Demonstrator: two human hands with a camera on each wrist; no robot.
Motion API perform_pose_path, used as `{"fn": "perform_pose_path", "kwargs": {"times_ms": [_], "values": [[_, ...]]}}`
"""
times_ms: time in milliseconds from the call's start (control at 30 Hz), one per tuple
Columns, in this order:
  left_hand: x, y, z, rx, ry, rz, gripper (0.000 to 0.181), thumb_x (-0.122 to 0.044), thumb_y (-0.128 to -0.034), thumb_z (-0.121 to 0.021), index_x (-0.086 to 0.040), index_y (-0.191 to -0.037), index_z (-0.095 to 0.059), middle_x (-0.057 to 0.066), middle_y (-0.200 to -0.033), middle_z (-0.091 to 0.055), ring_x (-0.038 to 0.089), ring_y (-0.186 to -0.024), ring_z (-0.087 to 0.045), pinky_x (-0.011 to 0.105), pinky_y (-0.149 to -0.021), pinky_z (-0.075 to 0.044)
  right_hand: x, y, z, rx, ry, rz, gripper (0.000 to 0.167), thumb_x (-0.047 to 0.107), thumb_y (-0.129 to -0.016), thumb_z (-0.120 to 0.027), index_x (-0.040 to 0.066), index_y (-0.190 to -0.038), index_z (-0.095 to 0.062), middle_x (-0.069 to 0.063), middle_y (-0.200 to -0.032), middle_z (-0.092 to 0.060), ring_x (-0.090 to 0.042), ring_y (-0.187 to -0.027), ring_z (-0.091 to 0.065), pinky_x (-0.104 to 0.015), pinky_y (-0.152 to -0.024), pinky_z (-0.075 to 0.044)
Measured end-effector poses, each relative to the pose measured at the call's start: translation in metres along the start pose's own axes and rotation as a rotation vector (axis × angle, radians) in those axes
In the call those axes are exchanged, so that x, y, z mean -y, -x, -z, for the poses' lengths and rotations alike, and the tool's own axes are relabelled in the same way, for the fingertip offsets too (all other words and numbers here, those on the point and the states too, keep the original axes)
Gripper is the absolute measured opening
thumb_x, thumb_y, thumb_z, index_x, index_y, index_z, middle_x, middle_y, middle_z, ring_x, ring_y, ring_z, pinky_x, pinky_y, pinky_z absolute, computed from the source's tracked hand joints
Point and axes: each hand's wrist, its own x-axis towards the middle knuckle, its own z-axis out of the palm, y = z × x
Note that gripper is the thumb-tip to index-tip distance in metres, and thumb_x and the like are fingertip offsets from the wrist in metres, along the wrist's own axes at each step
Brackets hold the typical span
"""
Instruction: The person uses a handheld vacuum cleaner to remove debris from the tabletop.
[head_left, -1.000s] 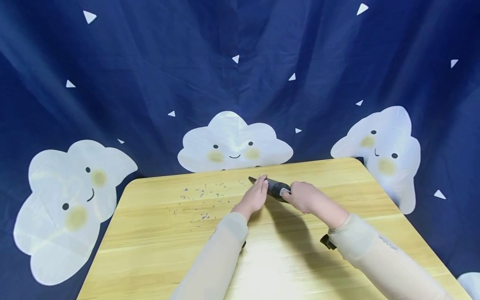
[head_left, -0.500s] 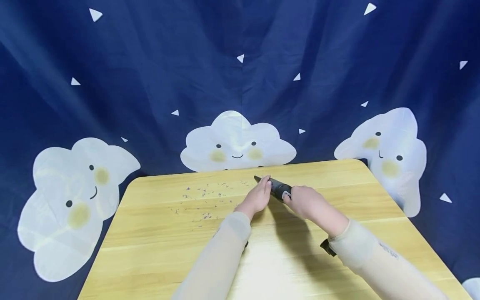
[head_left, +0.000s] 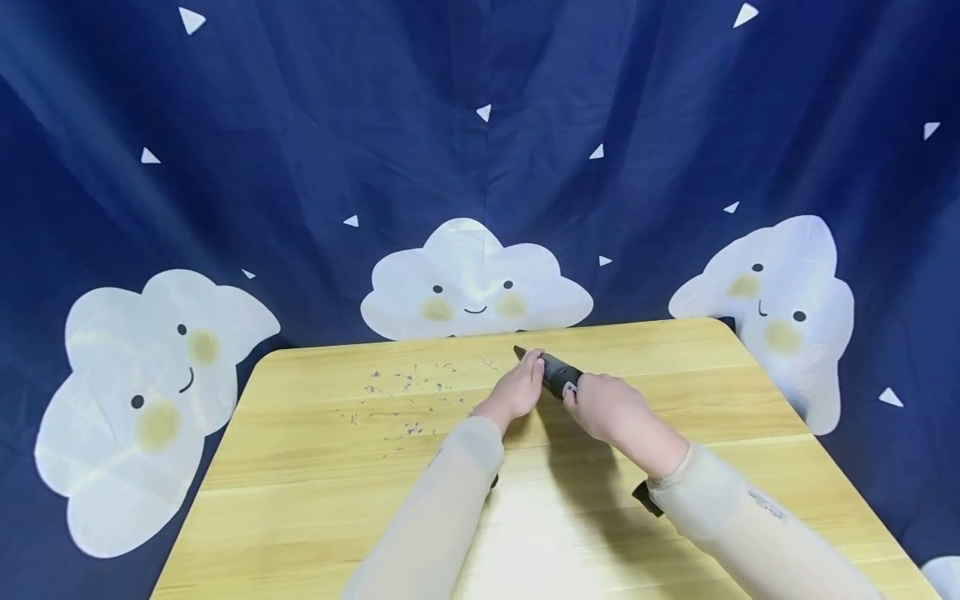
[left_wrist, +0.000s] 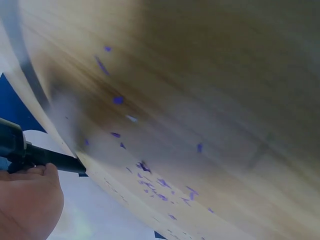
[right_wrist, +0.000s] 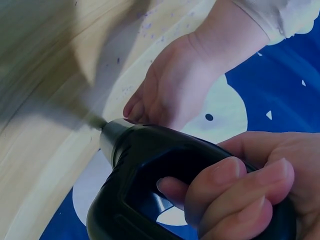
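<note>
Small purple scraps [head_left: 412, 429] lie scattered over the upper left of the wooden surface [head_left: 300, 492]; a blue cloud-print curtain [head_left: 405, 133] hangs behind its far edge. The black handheld device [head_left: 558, 377] is near frame centre, tip toward upper left. The left hand [head_left: 517, 390] stands between device and scraps, fingers extended against the device's front section. The right hand [head_left: 609, 408] has its fingers curled firmly round the rear.

Wood-grain table [head_left: 300, 500], pale yellow, rounded far corners. Small purple scraps [head_left: 413, 429] lie scattered on it, mostly 10 to 12 o'clock from centre.
</note>
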Motion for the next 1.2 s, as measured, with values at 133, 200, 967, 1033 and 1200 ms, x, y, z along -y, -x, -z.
{"fn": "perform_pose_path", "kwargs": {"times_ms": [133, 200, 967, 1033, 1200], "values": [[-0.002, -0.004, 0.002, 0.013, 0.006, 0.009, 0.056, -0.044, -0.1100, -0.014, -0.021, -0.160, -0.023, 0.006, -0.162, -0.032, 0.033, -0.142, -0.039, 0.047, -0.117, -0.032, -0.001, -0.002, 0.001, -0.006, 0.001, -0.003, 0.038, 0.032, -0.102, -0.051, -0.002, -0.098, -0.067, -0.014, -0.078, -0.062, -0.027, -0.065, -0.059, -0.046, -0.061, -0.053], [-0.003, -0.005, 0.003, 0.019, 0.003, 0.010, 0.056, -0.044, -0.1101, -0.014, -0.020, -0.161, -0.022, 0.005, -0.162, -0.030, 0.033, -0.142, -0.039, 0.047, -0.117, -0.032, -0.001, -0.003, 0.002, -0.014, 0.001, -0.003, 0.038, 0.032, -0.102, -0.051, -0.002, -0.098, -0.067, -0.015, -0.078, -0.062, -0.028, -0.065, -0.059, -0.047, -0.060, -0.053], [-0.008, -0.021, 0.002, -0.041, 0.162, 0.033, 0.057, -0.036, -0.1114, -0.016, -0.007, -0.159, -0.023, 0.014, -0.161, -0.030, 0.031, -0.146, -0.032, 0.041, -0.121, -0.024, -0.001, -0.019, 0.003, -0.066, -0.004, -0.001, 0.040, 0.029, -0.104, -0.046, -0.003, -0.097, -0.068, -0.022, -0.091, -0.068, -0.035, -0.076, -0.065, -0.052, -0.069, -0.055], [-0.010, -0.022, 0.002, -0.055, 0.187, 0.035, 0.056, -0.035, -0.1115, -0.017, -0.006, -0.159, -0.023, 0.015, -0.160, -0.031, 0.032, -0.146, -0.032, 0.042, -0.121, -0.024, -0.001, -0.020, 0.004, -0.080, -0.004, 0.003, 0.040, 0.029, -0.104, -0.046, -0.003, -0.096, -0.068, -0.022, -0.091, -0.068, -0.036, -0.077, -0.066, -0.052, -0.069, -0.055], [-0.013, -0.025, 0.001, -0.070, 0.242, 0.038, 0.056, -0.034, -0.1118, -0.018, -0.003, -0.158, -0.024, 0.017, -0.159, -0.032, 0.033, -0.146, -0.032, 0.043, -0.121, -0.024, -0.003, -0.022, 0.008, -0.092, 0.001, 0.007, 0.040, 0.030, -0.103, -0.047, -0.003, -0.093, -0.068, -0.023, -0.089, -0.067, -0.038, -0.078, -0.066, -0.053, -0.068, -0.055]]}}
